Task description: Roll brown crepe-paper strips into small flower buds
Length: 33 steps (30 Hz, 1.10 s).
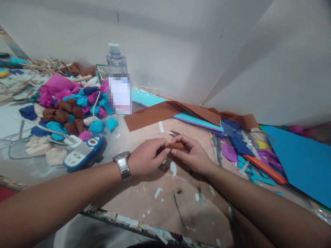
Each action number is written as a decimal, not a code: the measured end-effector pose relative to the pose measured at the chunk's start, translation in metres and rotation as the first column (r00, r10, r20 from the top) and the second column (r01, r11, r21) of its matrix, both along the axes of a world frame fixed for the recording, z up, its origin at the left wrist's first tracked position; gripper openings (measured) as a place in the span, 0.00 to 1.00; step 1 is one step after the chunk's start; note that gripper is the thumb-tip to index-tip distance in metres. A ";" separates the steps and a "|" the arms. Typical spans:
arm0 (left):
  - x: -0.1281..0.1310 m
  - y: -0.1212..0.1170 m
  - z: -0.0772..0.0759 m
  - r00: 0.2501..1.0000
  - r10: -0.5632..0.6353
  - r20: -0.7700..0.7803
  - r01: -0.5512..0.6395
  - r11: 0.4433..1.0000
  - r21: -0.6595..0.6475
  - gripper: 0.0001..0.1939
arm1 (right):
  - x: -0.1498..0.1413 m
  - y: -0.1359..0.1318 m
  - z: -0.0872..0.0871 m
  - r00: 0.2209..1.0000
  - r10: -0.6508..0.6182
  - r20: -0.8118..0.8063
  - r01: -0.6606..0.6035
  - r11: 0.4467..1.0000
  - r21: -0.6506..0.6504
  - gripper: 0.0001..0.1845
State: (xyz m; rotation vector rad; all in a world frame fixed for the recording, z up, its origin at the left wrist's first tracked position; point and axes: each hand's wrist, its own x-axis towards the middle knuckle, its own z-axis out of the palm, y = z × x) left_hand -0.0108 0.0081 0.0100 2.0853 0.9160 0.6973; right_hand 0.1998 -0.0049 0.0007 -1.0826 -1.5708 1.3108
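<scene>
Over the middle of the stained board, my left hand (pixel 147 155) and my right hand (pixel 193 153) meet around a small piece of folded brown paper (pixel 176 147). My left thumb and fingertips pinch its left end. Fingers of my right hand wrap its other side, with the thumb pressed on the front. A metal watch (pixel 123 165) is on my left wrist. Just behind the hands lie dark pointed blades (pixel 174 132), perhaps scissors, partly hidden. A long brown paper strip (pixel 150 115) stretches behind them.
At left, crumpled paper bundles (pixel 62 115) in several colours lie beside a blue-and-white power strip (pixel 84 153). A clear bottle (pixel 116 62) stands behind a propped phone (pixel 120 94). On the right are an orange-handled tool (pixel 266 169), paper scraps and a blue sheet (pixel 300 155).
</scene>
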 end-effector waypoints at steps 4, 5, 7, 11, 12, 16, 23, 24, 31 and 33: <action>0.000 -0.001 -0.001 0.995 0.058 0.081 -0.055 0.998 -0.040 0.09 | -0.001 0.000 -0.002 1.000 -0.012 -0.002 0.012 1.000 0.012 0.15; 0.000 -0.001 -0.001 0.993 0.070 0.092 -0.066 0.997 -0.050 0.09 | -0.001 0.000 -0.002 1.000 -0.013 0.005 0.013 1.000 0.028 0.14; 0.000 0.000 -0.002 0.991 0.084 0.099 -0.079 0.995 -0.059 0.09 | -0.001 0.001 -0.002 0.999 -0.010 0.036 0.008 0.998 0.060 0.13; 0.000 0.001 -0.003 0.988 0.095 0.126 -0.085 0.993 -0.077 0.09 | 0.000 0.001 -0.002 0.997 -0.037 0.067 0.033 0.997 0.067 0.13; 0.000 0.002 -0.004 0.985 0.095 0.142 -0.082 0.992 -0.095 0.09 | 0.000 0.001 -0.002 0.997 -0.051 0.057 0.048 0.998 0.049 0.13; 0.003 0.001 -0.005 0.965 0.106 0.239 -0.047 0.969 -0.242 0.10 | 0.000 0.001 -0.003 0.994 -0.107 0.011 0.107 0.994 0.001 0.15; 0.008 0.002 -0.007 0.930 0.186 0.315 -0.051 0.918 -0.394 0.09 | -0.004 -0.001 0.000 0.996 -0.083 -0.015 0.084 0.996 0.043 0.14; 0.007 0.002 -0.006 0.930 0.191 0.313 -0.053 0.914 -0.403 0.09 | -0.004 -0.001 0.000 0.997 -0.076 0.002 0.076 0.994 0.078 0.14; 0.004 0.003 -0.003 0.943 0.180 0.281 -0.032 0.888 -0.459 0.12 | -0.003 -0.003 -0.002 0.994 -0.107 0.008 0.104 0.983 0.153 0.09; 0.003 0.004 -0.003 0.948 0.169 0.269 -0.039 0.902 -0.431 0.14 | -0.002 -0.003 -0.002 0.993 -0.117 -0.001 0.116 0.981 0.156 0.09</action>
